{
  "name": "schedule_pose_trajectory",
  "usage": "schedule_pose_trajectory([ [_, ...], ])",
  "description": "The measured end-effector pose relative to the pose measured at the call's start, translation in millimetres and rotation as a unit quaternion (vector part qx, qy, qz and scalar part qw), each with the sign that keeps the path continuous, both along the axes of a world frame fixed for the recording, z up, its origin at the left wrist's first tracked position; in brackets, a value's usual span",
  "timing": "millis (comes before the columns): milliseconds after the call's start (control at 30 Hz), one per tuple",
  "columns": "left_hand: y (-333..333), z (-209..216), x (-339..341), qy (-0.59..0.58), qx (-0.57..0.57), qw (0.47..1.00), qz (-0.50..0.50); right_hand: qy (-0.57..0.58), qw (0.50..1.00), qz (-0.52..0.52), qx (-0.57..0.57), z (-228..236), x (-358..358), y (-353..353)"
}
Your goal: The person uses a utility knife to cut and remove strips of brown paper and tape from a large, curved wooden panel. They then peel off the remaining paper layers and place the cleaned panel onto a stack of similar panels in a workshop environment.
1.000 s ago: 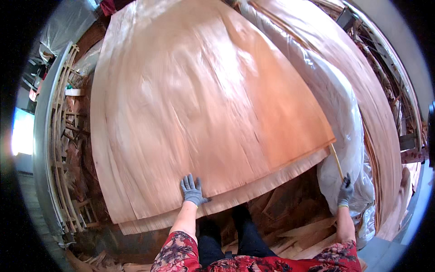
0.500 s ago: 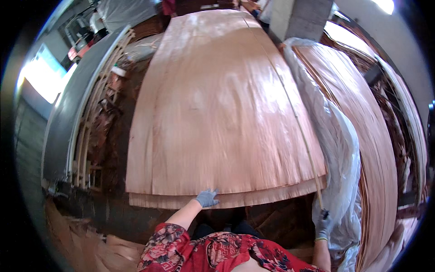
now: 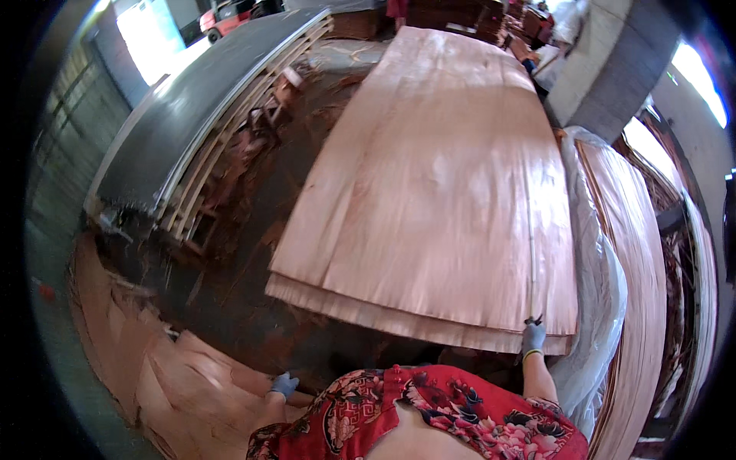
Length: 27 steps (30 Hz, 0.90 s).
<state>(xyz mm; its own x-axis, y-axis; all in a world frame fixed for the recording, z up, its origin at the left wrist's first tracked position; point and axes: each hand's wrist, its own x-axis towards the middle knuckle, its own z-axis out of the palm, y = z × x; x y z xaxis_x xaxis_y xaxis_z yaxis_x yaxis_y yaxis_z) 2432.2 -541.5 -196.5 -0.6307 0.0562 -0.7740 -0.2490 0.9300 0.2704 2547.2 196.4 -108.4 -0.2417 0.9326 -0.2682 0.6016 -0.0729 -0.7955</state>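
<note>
A tall stack of reddish wood veneer sheets point(image 3: 437, 199) lies ahead of me, with a lower layer jutting out at its near edge. My right hand point(image 3: 534, 336), in a grey glove, is closed around the dark end of a long thin stick point(image 3: 532, 253) at the stack's near right. The stick stretches away over the top sheet. My gloved left hand point(image 3: 284, 385) is low and to the left, beside a heap of loose veneer point(image 3: 192, 383). Its fingers look spread, though blurred; whether they touch the veneer I cannot tell.
A dark-topped stack on wooden slats point(image 3: 199, 100) stands at the left. Clear plastic film point(image 3: 598, 284) drapes between the main stack and another veneer stack point(image 3: 632, 253) on the right. A concrete pillar point(image 3: 613, 69) rises behind. Scraps litter the floor point(image 3: 261, 261).
My left hand has left the main stack's near edge and moved down to the left. My right hand, still on the stick, is now at the stack's near edge. The view has turned left.
</note>
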Motion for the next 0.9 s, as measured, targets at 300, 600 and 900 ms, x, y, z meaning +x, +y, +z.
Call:
schedule_pose_trajectory([
  [300,-123.9,2.8,-5.7,0.051,0.177,0.971,0.155,-0.003,0.995,0.010,0.095,46.5,-93.7,-144.7],
  [600,-225.3,62.0,-52.2,0.132,0.014,0.949,0.287,0.078,0.993,0.081,0.027,45.6,-264.4,-282.3],
  [900,-294.2,31.5,69.9,-0.073,-0.031,0.942,0.326,0.199,0.909,0.289,-0.227,48.8,-518.4,-512.1],
])
